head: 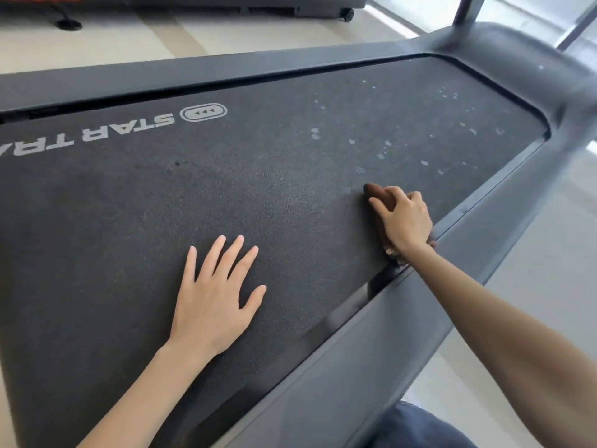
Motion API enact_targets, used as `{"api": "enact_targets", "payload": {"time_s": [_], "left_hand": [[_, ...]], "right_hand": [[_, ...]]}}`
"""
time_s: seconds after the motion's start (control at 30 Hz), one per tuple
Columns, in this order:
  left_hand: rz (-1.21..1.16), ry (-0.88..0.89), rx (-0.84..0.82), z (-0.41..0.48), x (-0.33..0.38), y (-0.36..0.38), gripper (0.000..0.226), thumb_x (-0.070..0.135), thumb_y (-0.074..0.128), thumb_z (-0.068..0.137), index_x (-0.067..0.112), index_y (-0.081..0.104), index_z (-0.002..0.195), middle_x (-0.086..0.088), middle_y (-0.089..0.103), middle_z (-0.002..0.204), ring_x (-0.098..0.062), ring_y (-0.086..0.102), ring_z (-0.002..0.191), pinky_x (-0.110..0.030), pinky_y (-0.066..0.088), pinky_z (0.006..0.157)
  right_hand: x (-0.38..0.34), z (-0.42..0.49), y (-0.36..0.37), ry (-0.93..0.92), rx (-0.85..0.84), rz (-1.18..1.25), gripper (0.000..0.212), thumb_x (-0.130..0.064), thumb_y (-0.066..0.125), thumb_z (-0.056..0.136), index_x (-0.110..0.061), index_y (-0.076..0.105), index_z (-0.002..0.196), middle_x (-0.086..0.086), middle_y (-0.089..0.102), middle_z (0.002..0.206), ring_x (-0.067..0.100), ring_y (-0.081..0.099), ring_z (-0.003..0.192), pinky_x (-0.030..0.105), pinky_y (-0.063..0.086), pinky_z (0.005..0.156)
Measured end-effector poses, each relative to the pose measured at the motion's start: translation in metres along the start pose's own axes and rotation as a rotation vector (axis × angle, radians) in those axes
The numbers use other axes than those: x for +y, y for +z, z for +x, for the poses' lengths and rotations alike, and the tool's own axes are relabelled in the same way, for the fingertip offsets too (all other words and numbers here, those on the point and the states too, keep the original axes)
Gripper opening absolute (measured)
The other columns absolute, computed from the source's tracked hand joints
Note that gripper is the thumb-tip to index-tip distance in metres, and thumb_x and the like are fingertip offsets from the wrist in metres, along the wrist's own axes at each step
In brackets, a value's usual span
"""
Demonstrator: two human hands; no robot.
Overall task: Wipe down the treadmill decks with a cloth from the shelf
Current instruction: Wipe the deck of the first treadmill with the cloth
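Note:
A dark treadmill belt with white STAR TRAC lettering fills the view. Pale dusty spots dot its far right part. My left hand lies flat on the belt, fingers spread, holding nothing. My right hand presses a small brown cloth against the belt near its right edge; the cloth shows beyond my fingertips and under the palm, mostly hidden.
Grey side rails frame the belt on both sides, and the motor hood with uprights rises at the far right. Another machine's base stands across the pale floor. My knee is at the bottom right.

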State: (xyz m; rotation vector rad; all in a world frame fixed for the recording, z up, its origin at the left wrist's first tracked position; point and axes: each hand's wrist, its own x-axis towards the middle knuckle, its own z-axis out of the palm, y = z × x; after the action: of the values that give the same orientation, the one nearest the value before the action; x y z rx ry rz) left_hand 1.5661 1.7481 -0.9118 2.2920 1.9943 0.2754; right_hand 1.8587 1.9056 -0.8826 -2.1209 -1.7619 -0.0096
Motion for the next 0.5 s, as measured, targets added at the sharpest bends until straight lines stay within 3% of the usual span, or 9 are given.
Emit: {"api": "enact_targets", "payload": {"time_s": [0.07,0.23,0.33,0.4,0.5], "left_hand": [[-0.016,-0.031,0.019,0.001,0.0,-0.001,0.065,0.053,0.027,0.088,0.017,0.043,0.14,-0.004,0.037,0.148,-0.024,0.027,0.14,-0.054,0.019,0.112],[-0.028,-0.05,0.015,0.001,-0.001,-0.002,0.068,0.052,0.03,0.086,0.011,0.045,0.138,-0.007,0.038,0.148,-0.024,0.029,0.139,-0.054,0.024,0.111],[-0.033,-0.05,-0.001,0.003,-0.002,-0.001,0.067,0.053,0.03,0.086,0.013,0.044,0.139,-0.005,0.036,0.149,-0.022,0.027,0.14,-0.054,0.025,0.11],[-0.041,-0.056,-0.008,0.003,-0.003,0.001,0.066,0.054,0.03,0.086,0.016,0.043,0.139,-0.002,0.036,0.149,-0.02,0.026,0.14,-0.053,0.024,0.11],[-0.056,-0.066,0.009,0.012,-0.013,0.0,0.061,0.053,0.029,0.087,0.024,0.044,0.139,0.0,0.036,0.149,-0.019,0.027,0.14,-0.05,0.023,0.112]], "right_hand": [[-0.019,-0.009,0.006,-0.104,0.036,-0.053,0.041,-0.051,0.052,0.089,-0.024,0.057,0.119,0.012,0.051,0.106,0.032,0.051,0.102,0.035,0.042,0.075],[-0.079,-0.07,0.017,-0.664,-0.009,0.053,0.04,-0.053,0.054,0.085,-0.024,0.064,0.11,0.008,0.055,0.097,0.026,0.055,0.083,0.033,0.046,0.067],[-0.082,-0.061,0.019,-0.948,-0.073,0.063,0.039,-0.053,0.053,0.086,-0.024,0.066,0.109,0.006,0.057,0.096,0.024,0.056,0.081,0.032,0.047,0.063],[-0.069,-0.022,0.021,-0.838,-0.054,0.011,0.038,-0.051,0.057,0.086,-0.026,0.065,0.113,0.006,0.057,0.099,0.026,0.056,0.088,0.033,0.048,0.065],[-0.039,0.052,0.024,-0.352,-0.058,-0.031,0.041,-0.05,0.056,0.088,-0.026,0.058,0.122,0.011,0.052,0.109,0.031,0.05,0.107,0.039,0.046,0.078]]}}
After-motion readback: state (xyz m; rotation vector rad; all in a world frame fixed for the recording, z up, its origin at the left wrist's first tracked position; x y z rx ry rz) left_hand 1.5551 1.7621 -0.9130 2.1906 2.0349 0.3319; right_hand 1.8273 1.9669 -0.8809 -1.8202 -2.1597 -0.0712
